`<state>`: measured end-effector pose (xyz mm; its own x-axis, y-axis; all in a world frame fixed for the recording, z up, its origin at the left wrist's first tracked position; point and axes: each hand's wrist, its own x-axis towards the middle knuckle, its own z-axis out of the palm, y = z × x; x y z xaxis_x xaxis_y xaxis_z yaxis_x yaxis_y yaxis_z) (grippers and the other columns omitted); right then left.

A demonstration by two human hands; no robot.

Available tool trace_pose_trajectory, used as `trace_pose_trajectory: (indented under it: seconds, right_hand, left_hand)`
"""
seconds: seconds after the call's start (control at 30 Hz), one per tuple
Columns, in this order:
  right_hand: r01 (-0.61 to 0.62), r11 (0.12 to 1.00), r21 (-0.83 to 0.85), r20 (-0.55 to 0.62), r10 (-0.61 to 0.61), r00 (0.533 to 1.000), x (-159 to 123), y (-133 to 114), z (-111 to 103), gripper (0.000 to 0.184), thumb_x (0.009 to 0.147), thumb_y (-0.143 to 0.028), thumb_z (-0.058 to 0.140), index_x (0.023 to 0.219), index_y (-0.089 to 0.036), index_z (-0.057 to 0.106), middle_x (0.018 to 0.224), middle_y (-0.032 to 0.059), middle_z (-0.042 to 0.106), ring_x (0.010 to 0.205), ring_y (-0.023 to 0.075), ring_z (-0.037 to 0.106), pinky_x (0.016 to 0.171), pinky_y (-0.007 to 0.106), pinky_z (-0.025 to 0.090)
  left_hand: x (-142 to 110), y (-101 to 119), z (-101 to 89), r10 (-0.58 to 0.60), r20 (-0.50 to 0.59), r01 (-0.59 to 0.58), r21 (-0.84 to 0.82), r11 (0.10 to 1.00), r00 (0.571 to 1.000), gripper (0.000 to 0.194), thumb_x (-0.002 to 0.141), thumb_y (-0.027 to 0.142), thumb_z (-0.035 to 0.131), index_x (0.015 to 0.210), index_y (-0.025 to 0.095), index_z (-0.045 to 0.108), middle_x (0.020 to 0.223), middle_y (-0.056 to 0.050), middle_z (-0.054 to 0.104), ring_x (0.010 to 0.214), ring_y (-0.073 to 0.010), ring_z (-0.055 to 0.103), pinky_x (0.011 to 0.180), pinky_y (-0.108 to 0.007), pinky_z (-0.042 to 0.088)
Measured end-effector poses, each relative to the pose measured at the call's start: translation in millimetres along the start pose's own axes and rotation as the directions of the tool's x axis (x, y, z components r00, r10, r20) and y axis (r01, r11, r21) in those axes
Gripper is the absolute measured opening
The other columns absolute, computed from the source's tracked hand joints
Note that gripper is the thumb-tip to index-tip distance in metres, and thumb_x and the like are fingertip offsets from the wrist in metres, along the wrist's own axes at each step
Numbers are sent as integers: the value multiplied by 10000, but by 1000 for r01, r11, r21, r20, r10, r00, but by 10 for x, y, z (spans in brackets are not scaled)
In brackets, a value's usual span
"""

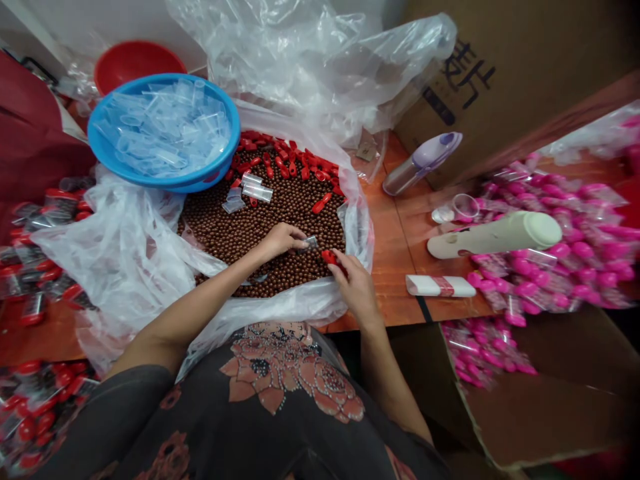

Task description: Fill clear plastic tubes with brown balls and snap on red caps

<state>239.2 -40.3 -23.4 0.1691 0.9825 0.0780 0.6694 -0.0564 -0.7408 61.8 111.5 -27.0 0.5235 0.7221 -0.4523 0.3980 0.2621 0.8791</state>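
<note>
My left hand [281, 241] is closed on a small clear plastic tube [311, 243], low over a bed of round brown balls [265, 257]. To its right, my right hand [353, 283] pinches a red plastic cap [329, 257] near the edge of the bed. The balls lie in a spread-out white plastic bag [367, 237]. Several loose red caps [295, 160] lie along the far side of the balls, with one red cap [321, 203] nearer my hands. A few clear tubes [257, 190] rest on top of the balls.
A blue basin [213, 175] full of clear tubes stands at the back left, a red bowl [137, 60] behind it. Red-capped tubes [35, 307] lie left. On the right are a purple-lidded bottle [423, 160], a pale green bottle [495, 235], a tissue pack [440, 286] and pink-capped packs [565, 267].
</note>
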Motion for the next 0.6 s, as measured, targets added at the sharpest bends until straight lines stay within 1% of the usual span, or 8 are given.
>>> trace_pose_trajectory:
  seconds: [0.13,0.23,0.33,0.4,0.47,0.6]
  right_hand:
    - [-59,983,173,-130,82,988,9,87,39,406,933,-386,506,1316,-266,565,1186,86,633,1096,230,597,972,452,485]
    - [-104,938,329,-172,169,970,20,108,58,435,910,-417,538,1323,-280,558,1219,79,632,1089,227,605,947,452,511]
    - [-168,860,482,-138,263,955,47,77,67,453,885,-434,573,1311,-278,568,1176,72,652,949,202,649,870,420,551]
    - [-199,817,541,-104,299,948,75,46,77,448,871,-434,597,1290,-277,584,1118,59,665,845,173,653,832,394,561]
    - [-202,799,566,-93,306,948,110,15,94,446,857,-431,617,1276,-281,592,1085,48,667,810,156,640,804,366,563]
    - [-171,799,577,-87,268,959,190,-54,129,431,854,-420,620,1266,-294,596,1092,42,669,805,145,623,765,332,559]
  left_hand:
    - [20,41,55,-7,43,10,-71,997,999,169,700,102,747,868,104,766,726,-34,713,591,-103,592,545,-210,506]
    - [40,21,78,-8,80,22,-165,986,997,182,695,101,755,877,103,762,741,-38,713,608,-105,598,561,-220,519]
    - [41,-19,74,-9,101,33,-238,971,995,190,699,82,742,887,110,757,783,-42,721,651,-110,612,597,-236,533]
    - [19,-38,56,-17,107,46,-280,959,994,187,704,74,734,887,112,750,812,-48,723,679,-115,624,628,-252,542]
    - [-25,-43,31,-18,119,57,-331,942,993,192,703,77,739,892,108,740,841,-57,722,706,-120,635,651,-264,549]
    - [-163,-25,-30,-12,170,88,-448,890,985,249,690,98,767,931,97,706,891,-71,708,754,-133,655,683,-286,562]
